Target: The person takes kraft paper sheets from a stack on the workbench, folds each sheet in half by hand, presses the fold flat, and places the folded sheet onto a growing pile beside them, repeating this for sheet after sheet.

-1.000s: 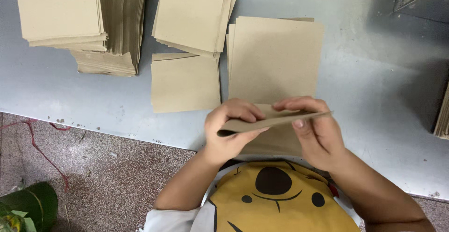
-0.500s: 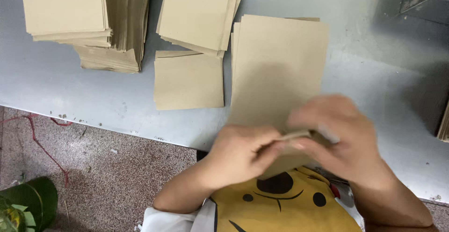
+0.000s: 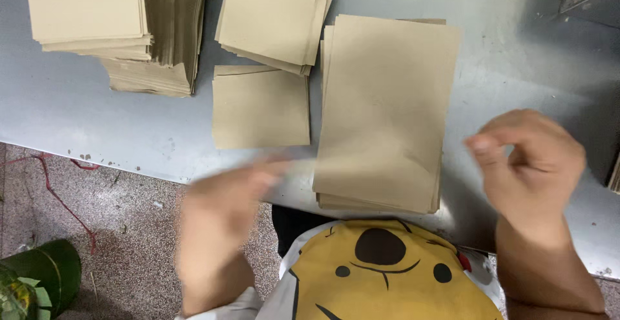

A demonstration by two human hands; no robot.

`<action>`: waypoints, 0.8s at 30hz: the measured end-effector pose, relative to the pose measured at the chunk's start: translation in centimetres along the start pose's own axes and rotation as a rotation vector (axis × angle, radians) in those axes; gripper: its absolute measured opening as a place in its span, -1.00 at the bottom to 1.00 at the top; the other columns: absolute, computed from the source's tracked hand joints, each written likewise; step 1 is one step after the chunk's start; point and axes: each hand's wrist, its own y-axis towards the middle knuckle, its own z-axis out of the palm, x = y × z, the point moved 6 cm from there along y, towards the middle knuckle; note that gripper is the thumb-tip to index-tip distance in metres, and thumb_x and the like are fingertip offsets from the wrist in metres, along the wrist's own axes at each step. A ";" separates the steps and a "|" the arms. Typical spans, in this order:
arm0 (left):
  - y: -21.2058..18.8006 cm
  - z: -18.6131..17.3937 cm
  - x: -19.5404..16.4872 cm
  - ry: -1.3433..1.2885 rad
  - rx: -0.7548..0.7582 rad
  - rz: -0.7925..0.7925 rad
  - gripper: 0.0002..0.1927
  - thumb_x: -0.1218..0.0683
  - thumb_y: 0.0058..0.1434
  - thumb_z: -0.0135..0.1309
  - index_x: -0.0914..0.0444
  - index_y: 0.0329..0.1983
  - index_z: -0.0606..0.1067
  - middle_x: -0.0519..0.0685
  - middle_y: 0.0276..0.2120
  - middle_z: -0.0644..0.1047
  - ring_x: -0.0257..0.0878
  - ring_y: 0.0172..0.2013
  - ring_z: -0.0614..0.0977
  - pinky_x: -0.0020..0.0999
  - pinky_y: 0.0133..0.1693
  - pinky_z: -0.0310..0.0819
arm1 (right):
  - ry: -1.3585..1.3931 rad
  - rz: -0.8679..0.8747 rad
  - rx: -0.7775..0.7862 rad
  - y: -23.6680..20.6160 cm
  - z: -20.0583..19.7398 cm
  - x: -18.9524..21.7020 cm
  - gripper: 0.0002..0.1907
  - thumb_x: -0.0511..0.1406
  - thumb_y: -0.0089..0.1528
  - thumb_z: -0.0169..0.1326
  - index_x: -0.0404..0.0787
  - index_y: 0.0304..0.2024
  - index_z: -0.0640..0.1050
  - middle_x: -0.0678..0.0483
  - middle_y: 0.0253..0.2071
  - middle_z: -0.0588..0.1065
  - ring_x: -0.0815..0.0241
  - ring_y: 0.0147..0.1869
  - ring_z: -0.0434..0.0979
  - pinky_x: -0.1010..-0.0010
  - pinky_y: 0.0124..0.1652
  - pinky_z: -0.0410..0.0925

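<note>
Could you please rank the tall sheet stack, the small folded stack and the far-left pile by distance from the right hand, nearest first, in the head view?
From the right hand:
1. Tall sheet stack, just to its left, in front of the person.
2. Small folded stack, left of the tall stack.
3. Far-left pile, at the table's top-left corner.

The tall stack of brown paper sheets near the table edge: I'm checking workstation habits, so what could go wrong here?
The tall stack lies right at the table's near edge; a brush from the blurred left hand could push sheets off. The folded pile already leans unevenly over the single folded piece and might slide.
</note>
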 end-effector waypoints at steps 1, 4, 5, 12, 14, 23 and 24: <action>-0.3 -1.4 1.1 0.016 -0.104 -0.057 -0.76 0.27 0.34 0.04 0.20 0.02 0.57 -0.01 -0.04 0.67 -0.17 -0.09 0.74 -0.30 -0.07 0.65 | -0.070 -0.058 0.051 0.3 0.6 0.6 -0.85 -0.30 0.32 0.33 -0.19 -0.26 0.60 0.08 -0.36 0.58 0.30 -0.29 0.57 0.52 -0.28 0.32; -0.6 -3.3 4.2 0.251 -0.218 -0.048 -0.69 0.28 0.42 0.03 0.14 0.16 0.58 0.04 0.11 0.62 -0.08 0.11 0.70 -0.25 0.11 0.62 | -0.300 -0.316 0.377 0.2 4.5 2.9 -0.60 0.01 0.03 0.34 -0.06 -0.25 0.62 0.17 -0.28 0.58 0.14 -0.10 0.58 0.30 -0.11 0.39; -0.6 -3.0 5.0 0.359 -0.220 -0.017 -0.69 0.27 0.44 0.06 0.11 0.17 0.59 0.04 0.14 0.62 -0.05 0.16 0.68 -0.24 0.15 0.61 | -0.395 -0.396 0.470 -0.3 5.9 3.6 -0.50 0.14 0.03 0.29 -0.01 -0.19 0.62 0.20 -0.16 0.58 0.05 0.07 0.56 0.22 0.01 0.39; -0.5 1.9 10.5 0.385 0.066 -0.226 -0.52 0.24 0.10 0.12 0.11 0.11 0.63 0.13 0.24 0.52 0.15 0.25 0.46 0.02 0.22 0.37 | -0.408 -0.321 0.672 -1.9 9.0 2.8 -0.56 -0.01 0.12 0.23 -0.11 -0.07 0.62 0.17 0.09 0.53 0.08 0.21 0.42 0.21 0.08 0.32; -0.1 2.2 9.1 0.596 0.043 -0.132 -0.41 0.14 -0.08 0.21 0.11 0.13 0.64 0.23 0.26 0.47 0.27 0.25 0.38 0.15 0.22 0.24 | -0.360 -0.296 0.685 -1.6 8.7 2.4 -0.57 -0.02 0.10 0.24 -0.10 -0.09 0.62 0.17 0.09 0.53 0.07 0.22 0.43 0.23 0.11 0.32; 2.3 7.2 -1.5 -0.089 0.296 0.311 -0.61 0.02 0.01 0.36 0.16 -0.10 0.55 -0.07 -0.01 0.57 -0.03 0.12 0.56 -0.12 0.11 0.44 | -0.313 -0.246 0.706 -0.8 8.9 2.1 -0.52 0.00 0.01 0.33 -0.10 -0.13 0.63 0.15 0.05 0.53 0.06 0.19 0.44 0.23 0.11 0.33; 2.6 7.4 -1.9 -0.063 0.304 0.316 -0.62 0.05 -0.01 0.36 0.16 -0.11 0.56 -0.08 -0.04 0.57 -0.04 0.10 0.56 -0.12 0.08 0.44 | -0.311 -0.249 0.697 -0.8 8.8 2.1 -0.54 -0.03 0.02 0.32 -0.10 -0.13 0.63 0.16 0.05 0.54 0.07 0.18 0.44 0.23 0.10 0.33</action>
